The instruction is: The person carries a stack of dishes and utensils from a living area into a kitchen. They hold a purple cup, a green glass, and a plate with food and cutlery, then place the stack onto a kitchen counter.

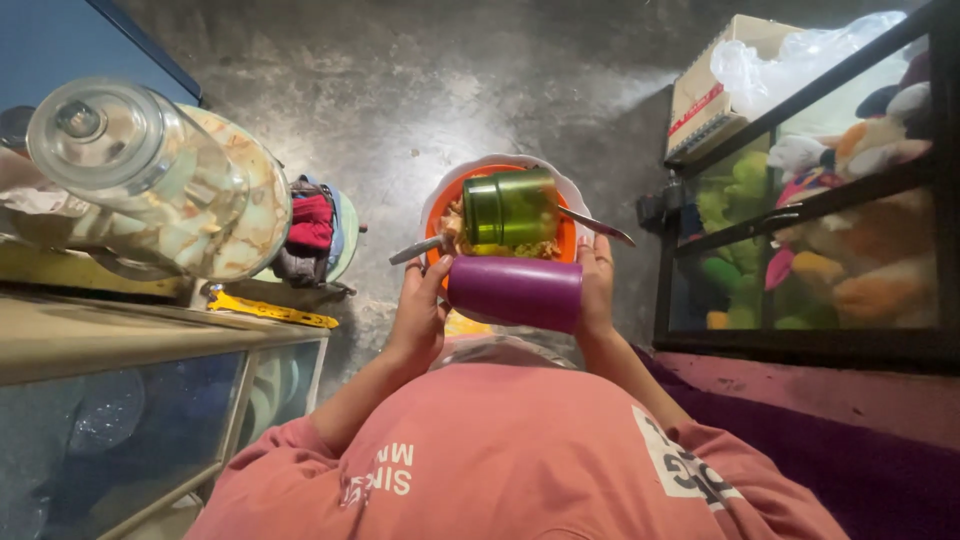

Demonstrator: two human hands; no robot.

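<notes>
At far left I note a large glass jar (150,180) lying tilted on a glass-fronted cabinet (130,400); beyond it, a yellow tool (270,310) and a small basket of cloth (315,235) sit on the concrete floor (420,90). My left hand (418,310) is clenched around the left rim of an orange plate (440,215), thumb on top, which I judge keeps the load level. A spoon handle (418,250) projects over that rim. On the plate, among the food, lies a green metallic cup (512,208) on its side. A purple cup (515,292) lies crosswise nearer my body, pinned between both hands so it cannot roll. My right hand (597,290) grasps the plate's right rim and bears on the purple cup's end; a second utensil (598,225) points outward there. At right, a dark shelf unit (810,200) holds plush toys (850,150), with a cardboard box (705,95) and plastic bag (800,55) on top.
</notes>
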